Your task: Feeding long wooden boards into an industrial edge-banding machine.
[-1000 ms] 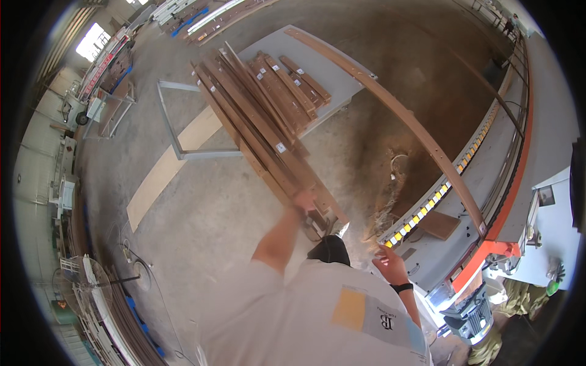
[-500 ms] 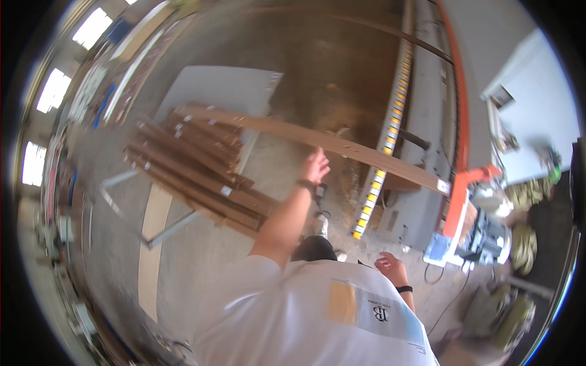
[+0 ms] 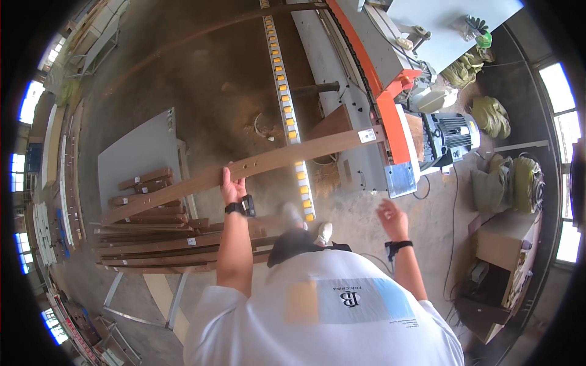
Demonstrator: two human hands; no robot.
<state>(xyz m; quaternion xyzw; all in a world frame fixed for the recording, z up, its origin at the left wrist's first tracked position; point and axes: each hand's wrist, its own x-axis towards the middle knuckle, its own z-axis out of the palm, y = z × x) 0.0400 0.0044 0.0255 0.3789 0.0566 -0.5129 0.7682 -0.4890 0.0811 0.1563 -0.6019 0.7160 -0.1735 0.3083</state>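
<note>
Long brown board (image 3: 293,153): spanning above the yellow-rollered rail (image 3: 281,85), from over stacked boards (image 3: 152,247) to the orange machine arm (image 3: 390,127). Touched at near edge by left hand (image 3: 233,188), forearm stretched forward; cannot tell whether clamped. Well apart from right hand (image 3: 392,219), half-curled, fingers parted. Beyond, at right: greenish sacks (image 3: 491,117), contents hidden; open-sided box (image 3: 502,241), contents unclear.

1. Head view: left fisheye of head-worn pair, upright, looking steeply down; 12 o'clock = ahead of wearer.
2. Closest: white short-sleeved printed T-shirt (image 3: 366,335), 6 o'clock.
3. Arm's reach: bare left hand (image 3: 232,188), 9 o'clock; bare right hand (image 3: 392,221), 4 o'clock.
4. Farthest: bright rectangular windows (image 3: 18,182), 9 and 3 o'clock.
</note>
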